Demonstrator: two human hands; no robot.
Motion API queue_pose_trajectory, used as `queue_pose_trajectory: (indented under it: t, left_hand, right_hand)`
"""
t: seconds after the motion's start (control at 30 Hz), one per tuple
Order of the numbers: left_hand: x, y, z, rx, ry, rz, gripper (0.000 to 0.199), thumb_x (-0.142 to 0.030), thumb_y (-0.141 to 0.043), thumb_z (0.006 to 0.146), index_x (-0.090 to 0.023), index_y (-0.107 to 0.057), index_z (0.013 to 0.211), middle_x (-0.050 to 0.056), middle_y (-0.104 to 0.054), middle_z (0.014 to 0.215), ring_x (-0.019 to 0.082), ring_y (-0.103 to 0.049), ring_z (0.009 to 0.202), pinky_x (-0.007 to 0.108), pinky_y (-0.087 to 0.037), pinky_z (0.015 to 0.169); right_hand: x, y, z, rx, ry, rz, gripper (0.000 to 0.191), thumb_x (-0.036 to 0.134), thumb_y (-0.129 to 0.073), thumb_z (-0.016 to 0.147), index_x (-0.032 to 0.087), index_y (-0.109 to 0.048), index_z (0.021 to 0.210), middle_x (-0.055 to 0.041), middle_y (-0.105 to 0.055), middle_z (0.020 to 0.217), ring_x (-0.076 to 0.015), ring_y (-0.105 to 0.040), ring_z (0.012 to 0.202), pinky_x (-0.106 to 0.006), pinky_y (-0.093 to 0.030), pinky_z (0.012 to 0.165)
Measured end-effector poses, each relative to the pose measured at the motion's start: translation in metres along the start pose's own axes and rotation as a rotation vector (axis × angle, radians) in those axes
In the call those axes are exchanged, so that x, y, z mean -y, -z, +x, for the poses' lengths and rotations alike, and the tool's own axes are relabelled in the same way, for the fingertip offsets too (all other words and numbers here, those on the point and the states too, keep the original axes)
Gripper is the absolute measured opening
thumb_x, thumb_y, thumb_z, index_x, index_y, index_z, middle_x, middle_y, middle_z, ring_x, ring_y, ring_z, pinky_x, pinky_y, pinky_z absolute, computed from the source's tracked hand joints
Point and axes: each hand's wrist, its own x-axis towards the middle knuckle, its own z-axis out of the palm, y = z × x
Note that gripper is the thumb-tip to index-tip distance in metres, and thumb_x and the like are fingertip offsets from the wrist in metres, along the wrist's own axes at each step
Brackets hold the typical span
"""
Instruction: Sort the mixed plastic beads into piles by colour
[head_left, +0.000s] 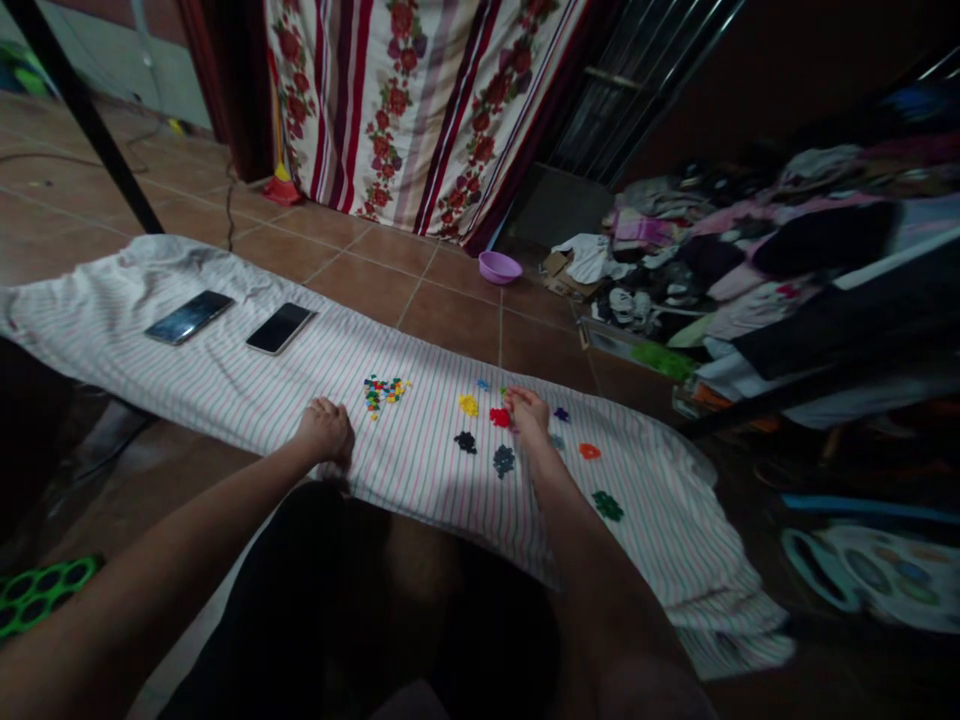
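Note:
My left hand (324, 430) rests loosely curled on the near edge of the striped cloth (420, 465); nothing shows in it. To its right lies a mixed pile of small coloured pieces (384, 393). My right hand (526, 408) is pinched over light green pieces (504, 391), and anything between its fingertips is too small to make out. Around it are sorted piles: red pieces (499, 417), yellow pieces (468, 404), light blue pieces (482, 384), black pieces (466, 441), grey pieces (504, 460), dark purple pieces (561, 414), orange pieces (589, 451) and dark green pieces (607, 505).
Two phones, one (190, 317) farther left and another (281, 328), lie on the cloth's left part. Beyond it, a purple basin (500, 267) stands on the tiled floor. Heaped clothes (720, 240) fill the right side. A flowered curtain (420, 110) hangs behind.

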Motion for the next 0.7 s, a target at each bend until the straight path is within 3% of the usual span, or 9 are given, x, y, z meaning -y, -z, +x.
queue_pose_trajectory:
  t: [0.1, 0.23, 0.37, 0.5, 0.7]
  left_hand:
    - [0.001, -0.001, 0.0, -0.004, -0.002, -0.021, 0.081, -0.048, -0.071, 0.062, 0.002, -0.047, 0.121, 0.037, -0.047, 0.125, 0.041, -0.05, 0.111, 0.041, -0.039, 0.087]
    - [0.002, -0.001, 0.0, 0.009, -0.002, -0.048, 0.082, -0.047, -0.071, 0.062, 0.002, -0.046, 0.123, 0.037, -0.047, 0.126, 0.043, -0.047, 0.115, 0.043, -0.038, 0.088]
    - [0.002, 0.001, -0.001, 0.029, -0.002, -0.071, 0.086, -0.049, -0.072, 0.061, 0.004, -0.045, 0.123, 0.038, -0.045, 0.127, 0.045, -0.045, 0.118, 0.043, -0.036, 0.09]
    - [0.002, 0.003, -0.001, 0.048, 0.004, -0.06, 0.09, -0.049, -0.072, 0.06, 0.004, -0.042, 0.126, 0.039, -0.042, 0.13, 0.046, -0.044, 0.12, 0.044, -0.035, 0.092]
    - [0.003, -0.002, 0.002, 0.024, 0.002, -0.058, 0.095, -0.052, -0.074, 0.057, 0.004, -0.043, 0.126, 0.039, -0.044, 0.129, 0.046, -0.043, 0.121, 0.044, -0.035, 0.092]
  right_hand:
    - [0.007, -0.039, -0.024, 0.115, -0.023, 0.008, 0.024, 0.029, -0.054, 0.071, 0.016, -0.064, 0.089, -0.0023, -0.067, 0.077, -0.0092, -0.062, 0.061, -0.018, -0.049, 0.054]
    - [0.009, -0.087, -0.063, 0.339, 0.103, -0.038, 0.029, 0.031, -0.05, 0.076, 0.017, -0.066, 0.095, -0.0016, -0.067, 0.076, -0.0107, -0.061, 0.063, -0.021, -0.05, 0.059]
    - [0.012, -0.125, -0.1, 0.462, 0.216, -0.225, 0.029, 0.028, -0.046, 0.082, 0.021, -0.067, 0.101, -0.0011, -0.067, 0.084, -0.0123, -0.062, 0.072, -0.024, -0.05, 0.068]
    - [0.017, -0.146, -0.125, 0.469, 0.346, -0.534, 0.032, 0.021, -0.045, 0.084, 0.025, -0.067, 0.107, -0.0025, -0.064, 0.098, -0.0145, -0.06, 0.089, -0.025, -0.046, 0.08]
    - [0.023, -0.151, -0.14, 0.461, 0.417, -0.799, 0.033, 0.021, -0.047, 0.087, 0.026, -0.057, 0.118, -0.0051, -0.057, 0.108, -0.0162, -0.056, 0.098, -0.026, -0.042, 0.085]
